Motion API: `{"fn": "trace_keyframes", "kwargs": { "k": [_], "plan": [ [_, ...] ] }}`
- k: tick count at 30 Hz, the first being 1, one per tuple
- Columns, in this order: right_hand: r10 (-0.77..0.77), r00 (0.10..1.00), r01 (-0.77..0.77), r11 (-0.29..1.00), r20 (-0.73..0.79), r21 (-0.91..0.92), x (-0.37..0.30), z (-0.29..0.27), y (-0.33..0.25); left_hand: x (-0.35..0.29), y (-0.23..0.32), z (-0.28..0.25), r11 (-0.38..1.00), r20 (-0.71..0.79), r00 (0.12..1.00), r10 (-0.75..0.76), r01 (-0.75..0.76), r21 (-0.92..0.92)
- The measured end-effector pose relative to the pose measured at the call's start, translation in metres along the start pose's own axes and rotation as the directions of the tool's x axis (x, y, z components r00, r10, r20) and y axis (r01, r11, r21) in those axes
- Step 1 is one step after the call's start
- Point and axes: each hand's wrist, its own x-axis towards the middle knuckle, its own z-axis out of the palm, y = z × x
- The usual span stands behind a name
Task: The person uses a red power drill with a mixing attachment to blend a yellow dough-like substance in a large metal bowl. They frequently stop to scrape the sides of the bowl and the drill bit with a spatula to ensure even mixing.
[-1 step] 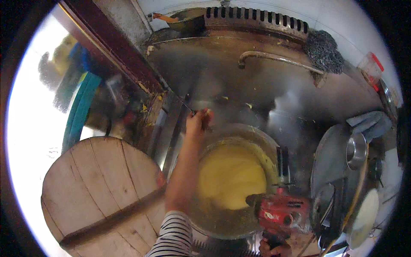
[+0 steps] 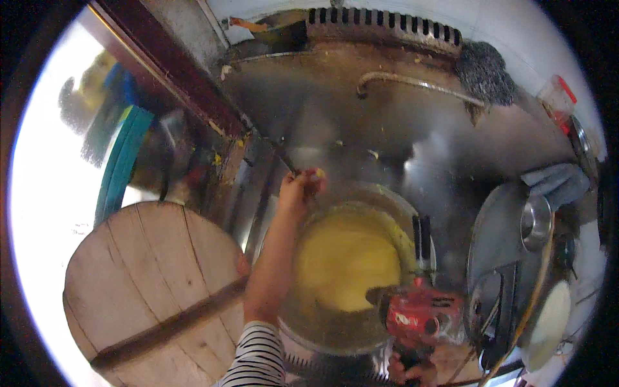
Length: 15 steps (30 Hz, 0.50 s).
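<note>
While the pot (image 2: 335, 337) holds yellow mixture (image 2: 348, 264), the right hand (image 2: 412, 372) grasps a drill (image 2: 419, 315).

Stained metal worktop (image 2: 322, 122) below a white wall (image 2: 496, 26)

Dull and cloudy with reflected light, browner towards the back. Along the rear edge, a slotted metal strip (image 2: 387, 33) against the wall. At upper left, a dark red post (image 2: 167, 66) slanting beside a grimy grey wall section (image 2: 177, 26). At far left, glaring white light (image 2: 42, 213).
</note>
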Motion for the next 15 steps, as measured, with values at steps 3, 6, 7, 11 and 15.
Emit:
{"fn": "trace_keyframes", "kwargs": {
  "k": [3,6,7,11,15],
  "plan": [
    [-0.008,0.998,0.005,0.999,0.062,0.041,0.008,0.006,0.012,-0.066,-0.026,-0.029,0.783,0.08,0.953,-0.293,0.192,0.591],
    [-0.071,0.996,0.071,0.997,0.05,-0.006,0.036,0.028,0.015,-0.11,-0.041,-0.082,0.625,0.102,0.975,-0.195,0.043,0.779],
    [-0.065,0.995,0.067,0.997,0.075,-0.03,0.042,0.029,0.014,-0.117,-0.04,-0.092,0.642,0.157,0.981,-0.11,-0.05,0.765],
    [-0.052,0.989,0.048,0.998,0.139,0.038,0.066,-0.003,0.01,-0.137,0.019,-0.05,0.325,-0.008,0.987,-0.159,0.06,0.944],
    [-0.154,0.979,0.175,0.971,0.13,-0.162,0.068,0.016,0.002,-0.094,0.017,-0.09,0.061,0.148,0.971,0.187,-0.162,0.985]
  ]
}}
